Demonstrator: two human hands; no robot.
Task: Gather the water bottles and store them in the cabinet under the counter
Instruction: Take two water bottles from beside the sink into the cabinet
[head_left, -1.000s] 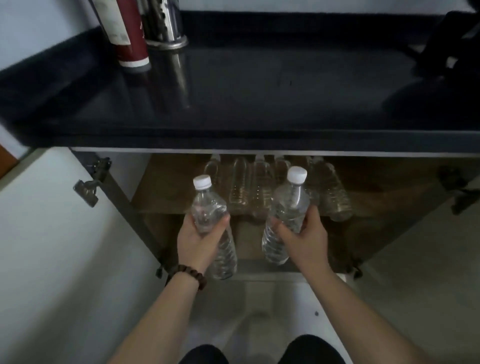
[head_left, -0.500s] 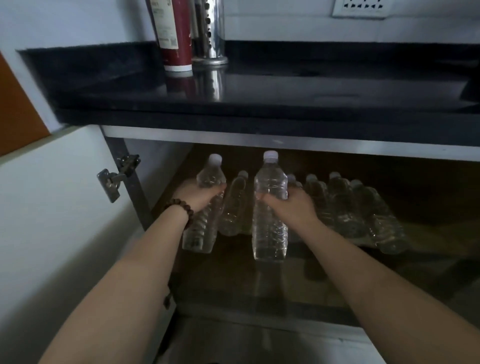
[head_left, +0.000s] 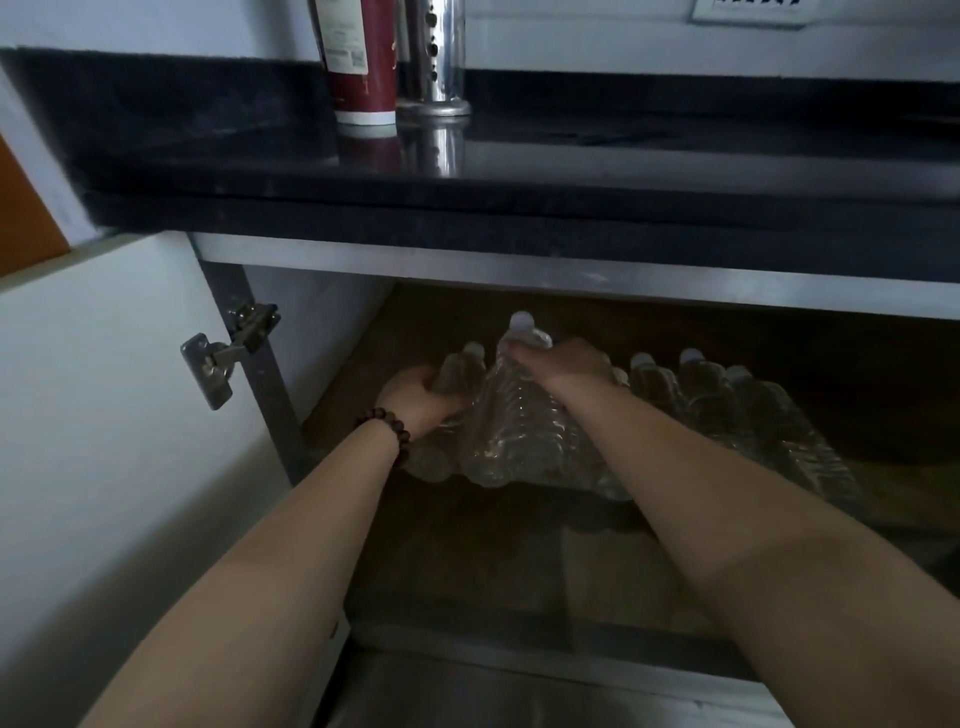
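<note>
Both hands have gone deeper into the cabinet since half a second ago, and the two bottles they carry now stand up against the row at the back rather than out in front of it. The left hand (head_left: 415, 397), a beaded bracelet (head_left: 387, 428) on its wrist, is wrapped around the upper part of the left bottle (head_left: 457, 371), whose cap is just visible above the fingers. The right hand (head_left: 563, 364) is clamped over the shoulder of the right bottle (head_left: 511, 415), just below its white cap, with the clear ribbed body showing beneath the palm. The two hands are near each other but apart, each closed on its own bottle (whether the bottles' bases already rest on the shelf I cannot tell, since the light in there is poor).

To the right of the right hand stands the stored row of bottles (head_left: 727, 405), capped, packed side by side on the dark wooden shelf (head_left: 467, 545) inside the cabinet. The white cabinet door (head_left: 104, 441) hangs open on the left, its metal hinge (head_left: 223, 358) fixed to the frame.

Above the opening runs a pale metal rail and then the black countertop (head_left: 571, 171). On it, at the back left, stand a red and white container (head_left: 356, 57) and, just beside it, a shiny perforated metal holder (head_left: 431, 57), both reflected in the polished stone.
</note>
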